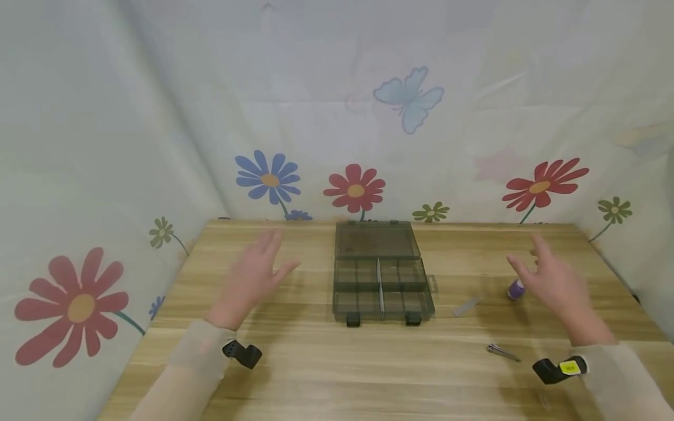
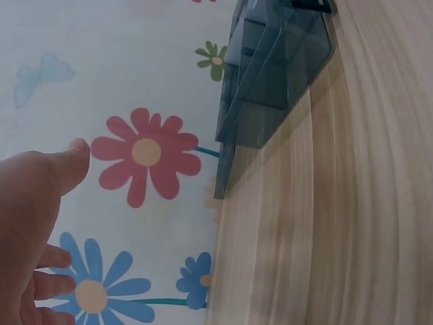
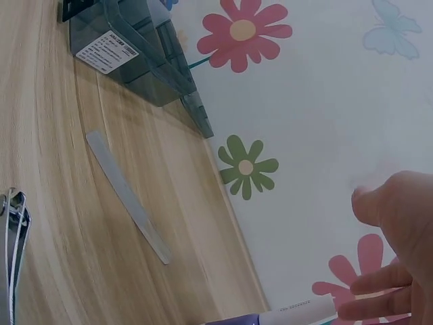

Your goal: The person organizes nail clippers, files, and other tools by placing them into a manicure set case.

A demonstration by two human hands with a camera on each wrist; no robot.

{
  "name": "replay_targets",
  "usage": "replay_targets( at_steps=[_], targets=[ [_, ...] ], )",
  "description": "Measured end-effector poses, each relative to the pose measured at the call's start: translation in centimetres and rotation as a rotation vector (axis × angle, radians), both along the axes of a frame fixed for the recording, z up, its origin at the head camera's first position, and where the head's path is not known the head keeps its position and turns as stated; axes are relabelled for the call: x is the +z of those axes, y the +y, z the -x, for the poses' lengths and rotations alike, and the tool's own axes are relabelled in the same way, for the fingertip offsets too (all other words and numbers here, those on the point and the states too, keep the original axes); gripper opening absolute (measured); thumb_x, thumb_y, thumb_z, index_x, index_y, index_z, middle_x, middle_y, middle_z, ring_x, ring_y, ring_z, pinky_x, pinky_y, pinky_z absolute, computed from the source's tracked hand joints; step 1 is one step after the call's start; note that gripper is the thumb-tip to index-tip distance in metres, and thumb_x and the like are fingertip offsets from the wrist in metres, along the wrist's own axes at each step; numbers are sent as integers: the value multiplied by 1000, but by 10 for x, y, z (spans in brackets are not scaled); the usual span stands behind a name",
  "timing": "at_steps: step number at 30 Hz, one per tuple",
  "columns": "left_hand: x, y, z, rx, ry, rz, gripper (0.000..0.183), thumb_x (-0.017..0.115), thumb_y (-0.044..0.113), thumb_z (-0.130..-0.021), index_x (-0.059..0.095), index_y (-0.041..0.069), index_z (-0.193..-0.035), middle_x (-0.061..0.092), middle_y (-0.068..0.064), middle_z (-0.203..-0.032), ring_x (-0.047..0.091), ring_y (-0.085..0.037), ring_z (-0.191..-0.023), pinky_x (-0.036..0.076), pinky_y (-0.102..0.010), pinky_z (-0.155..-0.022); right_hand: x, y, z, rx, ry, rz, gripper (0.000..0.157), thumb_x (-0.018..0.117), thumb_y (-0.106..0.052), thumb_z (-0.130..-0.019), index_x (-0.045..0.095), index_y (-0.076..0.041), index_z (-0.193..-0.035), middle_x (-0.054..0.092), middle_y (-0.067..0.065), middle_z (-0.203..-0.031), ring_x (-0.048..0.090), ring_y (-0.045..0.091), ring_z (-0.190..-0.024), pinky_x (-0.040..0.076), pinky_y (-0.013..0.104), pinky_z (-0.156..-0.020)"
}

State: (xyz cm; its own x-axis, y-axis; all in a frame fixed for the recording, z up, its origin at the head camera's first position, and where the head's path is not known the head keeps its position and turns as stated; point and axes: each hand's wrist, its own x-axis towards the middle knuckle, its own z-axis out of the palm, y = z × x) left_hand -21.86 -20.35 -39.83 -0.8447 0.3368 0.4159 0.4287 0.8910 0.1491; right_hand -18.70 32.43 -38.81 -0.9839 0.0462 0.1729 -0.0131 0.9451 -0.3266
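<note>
My left hand [image 1: 251, 272] is over the left of the table, its thumb spread from the fingers and nothing held. My right hand [image 1: 555, 283] is over the right side, thumb apart, also holding nothing. Just beside its fingers is a small purple-and-white bottle [image 1: 516, 289]; its white part [image 3: 298, 313] overlaps the fingertips in the right wrist view. Between the hands lies a dark translucent compartment box [image 1: 383, 288], lid laid back, with pale dividers inside. Right of it lie a flat grey nail file [image 1: 466, 307] and, nearer the front, a metal nail clipper [image 1: 502, 352].
The wooden table [image 1: 305, 368] ends at a pale curtain [image 1: 305, 117] printed with flowers and a butterfly. A white label [image 3: 107, 52] marks the box's side. Black latches [image 1: 353, 319] project from the box's front edge.
</note>
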Motion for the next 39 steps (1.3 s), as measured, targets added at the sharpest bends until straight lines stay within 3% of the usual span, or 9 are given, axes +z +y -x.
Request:
replay_targets(
  at_steps=[9,14,19,22,26,32,39],
  targets=[
    [-11,16,-10,7,-160,-147,68,52,50,-91,39,3,-139,45,-18,-137,43,-35,-123,38,-51,-99,-11,1,-6,-110,-41,113,78,45,-48,-94,20,11,-139,42,42,-121,45,56,-102,42,63,-71],
    [-16,26,-15,-20,-207,-216,61,56,44,-91,43,5,-137,46,-15,-137,43,-31,-125,36,-47,-101,-18,-1,-8,-175,-99,179,82,45,-49,-93,23,18,-134,44,44,-115,45,58,-99,43,62,-71],
    [-25,35,-16,-68,-232,-329,55,61,35,-90,47,6,-134,49,-12,-134,47,-28,-120,38,-44,-100,-24,-2,-12,-188,-125,202,78,47,-46,-93,32,24,-125,51,42,-106,50,55,-91,46,56,-65],
    [-30,41,-17,-109,-269,-418,52,64,31,-89,49,7,-133,50,-11,-133,52,-28,-114,44,-44,-94,-28,-2,-14,-192,-132,232,74,49,-44,-93,38,24,-118,55,37,-98,55,43,-75,47,44,-55],
    [-38,47,-16,-183,-350,-546,50,67,22,-87,49,7,-132,49,-12,-132,54,-32,-111,48,-46,-87,-31,-3,-15,-220,-175,261,71,50,-44,-92,41,23,-114,56,28,-88,50,27,-65,40,31,-47],
    [-49,54,-15,-200,-469,-635,52,68,13,-86,49,6,-133,47,-12,-133,52,-35,-113,49,-45,-87,-34,-3,-12,-233,-216,231,64,51,-43,-92,46,19,-108,54,26,-86,49,31,-69,40,35,-50],
    [-59,61,-18,-189,-498,-659,53,71,13,-84,50,5,-132,48,-14,-131,53,-31,-111,50,-41,-86,-40,-5,-10,-253,-224,226,57,54,-39,-92,46,16,-103,54,30,-92,49,34,-73,41,39,-54]
  ],
)
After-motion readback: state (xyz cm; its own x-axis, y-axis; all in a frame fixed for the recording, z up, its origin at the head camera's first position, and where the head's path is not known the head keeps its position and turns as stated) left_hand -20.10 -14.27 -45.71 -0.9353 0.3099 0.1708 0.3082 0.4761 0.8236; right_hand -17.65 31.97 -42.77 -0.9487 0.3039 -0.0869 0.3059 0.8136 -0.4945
